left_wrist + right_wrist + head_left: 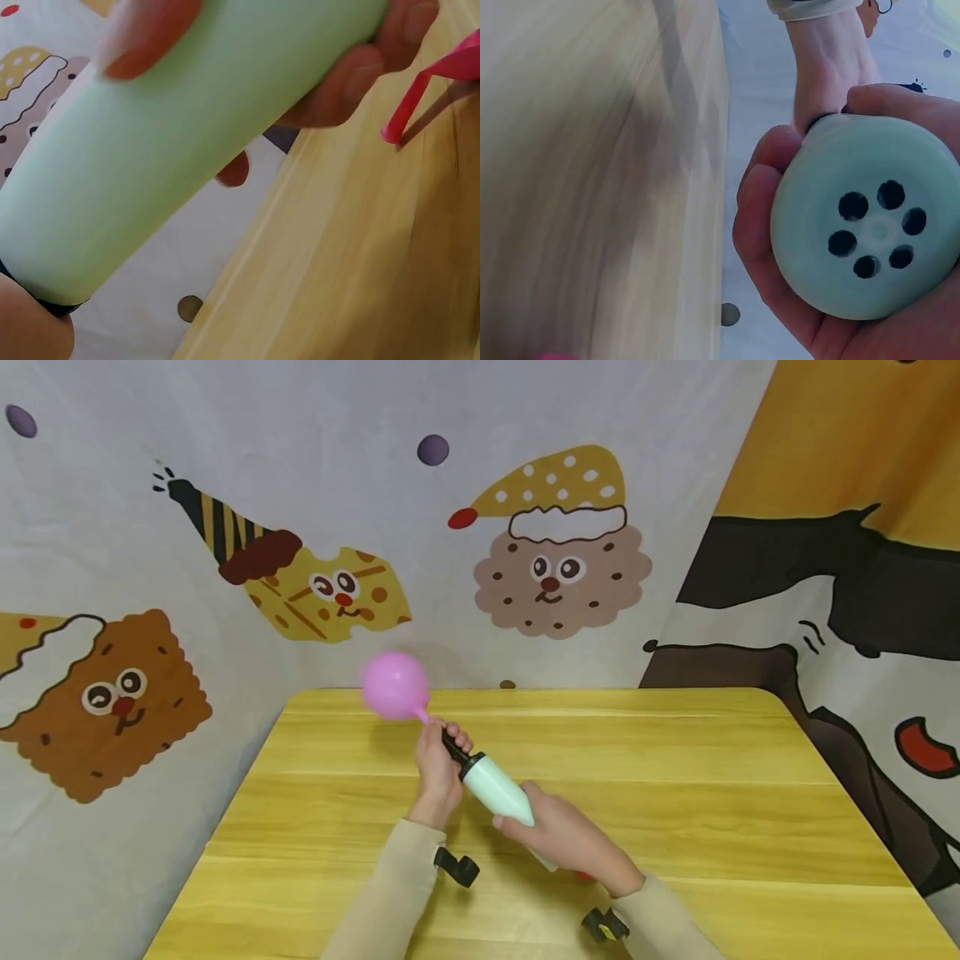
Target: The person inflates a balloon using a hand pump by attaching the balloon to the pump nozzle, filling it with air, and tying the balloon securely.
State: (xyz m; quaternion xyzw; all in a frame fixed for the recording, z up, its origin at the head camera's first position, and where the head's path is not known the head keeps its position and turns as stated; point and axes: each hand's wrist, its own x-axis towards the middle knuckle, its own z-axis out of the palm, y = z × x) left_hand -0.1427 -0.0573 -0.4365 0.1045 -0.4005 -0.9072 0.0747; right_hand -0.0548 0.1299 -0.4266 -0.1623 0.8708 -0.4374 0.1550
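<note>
A mint-green balloon hand pump (498,789) slants across the middle of the head view, above the table. On its far end sits a round, inflated pink balloon (395,685). My left hand (439,770) grips the black nozzle end (453,747) by the balloon's neck (423,716). Around the near part of the pump's body, my right hand (558,828) has its fingers curled. In the right wrist view the pump's end cap (879,232) shows a ring of several dark holes. The left wrist view has the pump's smooth body filling its upper left.
A limp red balloon (405,109) lies on the wooden table (675,760), mostly hidden behind my right hand in the head view. Behind the table hangs a cloth (450,610) with cartoon biscuits. Each wrist carries a small black camera (457,867).
</note>
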